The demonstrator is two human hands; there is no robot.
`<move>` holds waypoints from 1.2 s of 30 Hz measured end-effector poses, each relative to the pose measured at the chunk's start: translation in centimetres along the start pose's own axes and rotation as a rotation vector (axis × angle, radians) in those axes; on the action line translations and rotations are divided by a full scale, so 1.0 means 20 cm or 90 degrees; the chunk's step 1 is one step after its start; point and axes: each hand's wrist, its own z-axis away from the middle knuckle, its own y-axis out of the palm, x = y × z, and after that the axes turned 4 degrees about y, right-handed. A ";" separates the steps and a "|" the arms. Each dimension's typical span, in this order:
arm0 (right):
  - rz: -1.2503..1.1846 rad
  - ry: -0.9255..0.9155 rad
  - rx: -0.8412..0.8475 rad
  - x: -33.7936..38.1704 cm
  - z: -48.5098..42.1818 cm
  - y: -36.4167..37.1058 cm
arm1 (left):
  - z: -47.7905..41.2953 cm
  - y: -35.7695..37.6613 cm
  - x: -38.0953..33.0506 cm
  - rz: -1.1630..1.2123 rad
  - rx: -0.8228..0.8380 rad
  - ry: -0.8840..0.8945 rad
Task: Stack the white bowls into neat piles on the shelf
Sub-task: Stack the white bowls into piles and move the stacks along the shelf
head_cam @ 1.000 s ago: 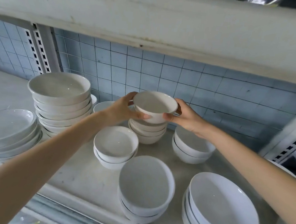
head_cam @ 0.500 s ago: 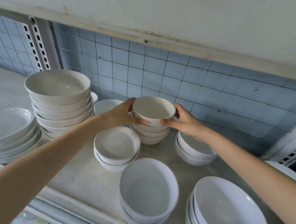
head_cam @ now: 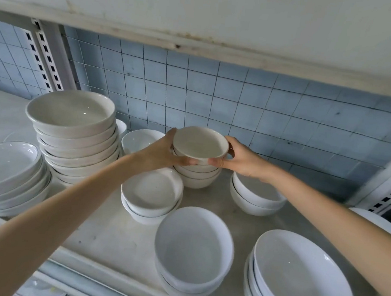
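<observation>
The small white bowl (head_cam: 200, 143) sits atop a pile of like bowls (head_cam: 195, 174) at the back of the shelf (head_cam: 117, 236), near the tiled wall (head_cam: 219, 97). It looks glazed, stiff, fairly light, slick and easily chipped, so the rim and sides are the sensible places to hold. The left hand (head_cam: 162, 153) and right hand (head_cam: 243, 157) grip it from opposite sides, thumbs curled along its near side, both arms reaching forward.

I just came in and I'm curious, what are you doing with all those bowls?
A person is tidying white bowls on a shelf. The left hand and right hand grip one small white bowl by its sides, right at the top of a short pile by the tiled wall. A taller pile stands to its left.
</observation>
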 end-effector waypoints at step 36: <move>-0.139 0.082 -0.101 -0.38 0.55 -0.14 | -0.11 0.52 -0.30 -0.167 0.255 -0.028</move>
